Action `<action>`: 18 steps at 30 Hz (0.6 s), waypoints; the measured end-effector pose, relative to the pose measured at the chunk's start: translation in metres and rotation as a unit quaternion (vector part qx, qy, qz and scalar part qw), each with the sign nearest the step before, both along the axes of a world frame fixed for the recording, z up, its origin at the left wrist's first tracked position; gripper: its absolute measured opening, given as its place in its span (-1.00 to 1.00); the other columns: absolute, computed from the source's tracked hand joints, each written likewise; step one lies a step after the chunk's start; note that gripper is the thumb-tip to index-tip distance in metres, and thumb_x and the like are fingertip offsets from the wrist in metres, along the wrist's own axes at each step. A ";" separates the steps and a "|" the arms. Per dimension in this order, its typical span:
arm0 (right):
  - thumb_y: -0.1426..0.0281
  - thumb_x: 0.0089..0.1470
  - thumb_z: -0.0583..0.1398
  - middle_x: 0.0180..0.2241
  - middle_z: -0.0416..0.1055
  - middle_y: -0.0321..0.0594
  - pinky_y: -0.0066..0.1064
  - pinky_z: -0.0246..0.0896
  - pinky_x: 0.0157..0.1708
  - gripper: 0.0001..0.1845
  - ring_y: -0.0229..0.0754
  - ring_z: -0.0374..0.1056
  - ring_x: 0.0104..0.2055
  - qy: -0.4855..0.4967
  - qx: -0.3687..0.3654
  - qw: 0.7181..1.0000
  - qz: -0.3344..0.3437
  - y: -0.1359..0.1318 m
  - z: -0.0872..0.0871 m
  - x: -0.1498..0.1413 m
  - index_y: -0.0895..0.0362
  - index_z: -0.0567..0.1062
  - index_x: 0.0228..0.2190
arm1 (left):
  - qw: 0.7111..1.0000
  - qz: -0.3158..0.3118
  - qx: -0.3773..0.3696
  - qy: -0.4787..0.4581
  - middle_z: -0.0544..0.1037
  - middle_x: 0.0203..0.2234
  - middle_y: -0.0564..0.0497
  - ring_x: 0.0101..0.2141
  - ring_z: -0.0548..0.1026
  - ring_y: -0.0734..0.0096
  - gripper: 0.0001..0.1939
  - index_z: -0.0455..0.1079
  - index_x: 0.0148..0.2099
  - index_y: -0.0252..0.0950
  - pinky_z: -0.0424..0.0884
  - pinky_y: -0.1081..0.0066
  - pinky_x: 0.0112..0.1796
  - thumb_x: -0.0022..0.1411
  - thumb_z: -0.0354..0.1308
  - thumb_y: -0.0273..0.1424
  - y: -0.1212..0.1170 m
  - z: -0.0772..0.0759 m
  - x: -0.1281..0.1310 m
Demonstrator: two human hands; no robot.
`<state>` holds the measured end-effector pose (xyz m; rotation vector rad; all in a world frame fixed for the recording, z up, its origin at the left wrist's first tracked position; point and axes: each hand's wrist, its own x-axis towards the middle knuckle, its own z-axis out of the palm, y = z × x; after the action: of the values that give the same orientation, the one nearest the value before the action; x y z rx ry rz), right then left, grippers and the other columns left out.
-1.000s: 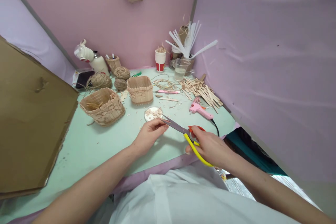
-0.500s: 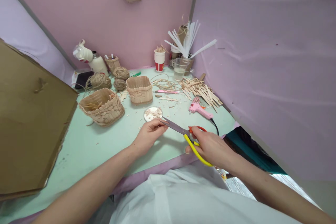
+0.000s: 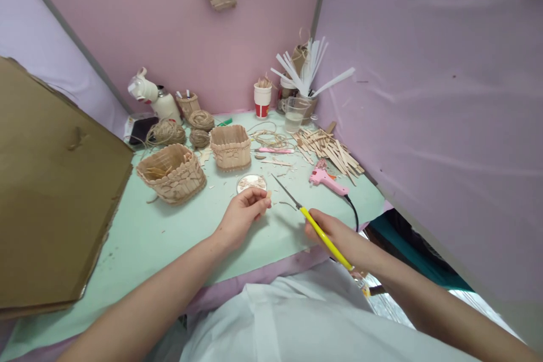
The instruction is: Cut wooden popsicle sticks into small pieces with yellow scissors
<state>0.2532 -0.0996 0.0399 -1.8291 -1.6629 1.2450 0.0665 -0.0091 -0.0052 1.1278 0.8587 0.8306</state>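
My left hand [image 3: 241, 216] pinches a small piece of wooden stick [image 3: 268, 195] between thumb and fingers, just in front of a small round dish of wood bits [image 3: 251, 182]. My right hand [image 3: 335, 236] grips yellow-handled scissors [image 3: 311, 225], blades closed and pointing up-left, their tip a little to the right of the stick piece. Both hands hover low over the pale green table [image 3: 139, 240].
Two popsicle-stick baskets [image 3: 172, 173] [image 3: 231, 147] stand behind the dish. A pink glue gun [image 3: 328, 181] and a pile of sticks [image 3: 328, 147] lie at the right. Twine balls [image 3: 167, 133], cups [image 3: 262, 100] and a bottle line the back. Cardboard [image 3: 51, 192] leans at left.
The scissors were at the piece in my left hand, blades apart; now they have closed and pulled back to the right, turned edge-on. My left hand still holds the small piece.
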 end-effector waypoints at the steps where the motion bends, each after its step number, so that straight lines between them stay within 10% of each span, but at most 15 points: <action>1: 0.21 0.04 0.00 -0.57 0.09 -0.41 -0.51 -0.10 -0.58 -0.73 -0.34 -0.02 -0.53 -0.006 -0.003 1.000 0.003 0.000 0.000 -0.002 0.10 0.10 -0.55 | 1.000 0.007 -0.007 -0.001 0.40 -0.55 0.11 -0.60 0.21 0.64 -0.79 0.34 -0.34 -0.31 0.11 0.58 -0.58 -0.05 0.23 -0.34 0.001 0.000 0.000; 18: 0.10 0.08 -0.04 -0.61 0.05 -0.43 -0.51 -0.05 -0.60 -0.62 -0.36 -0.06 -0.57 0.030 -0.043 0.994 0.099 0.016 0.007 -0.019 0.11 0.09 -0.58 | 0.995 0.055 -0.074 -0.039 0.40 -0.49 0.07 -0.48 0.35 0.57 -0.79 0.34 -0.38 -0.31 0.32 0.58 -0.52 -0.09 0.24 -0.34 0.003 0.008 -0.006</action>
<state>0.2345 -0.0832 0.0472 -1.6888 -1.8202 1.4585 0.0603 -0.0057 0.0027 0.9182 0.9081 0.8815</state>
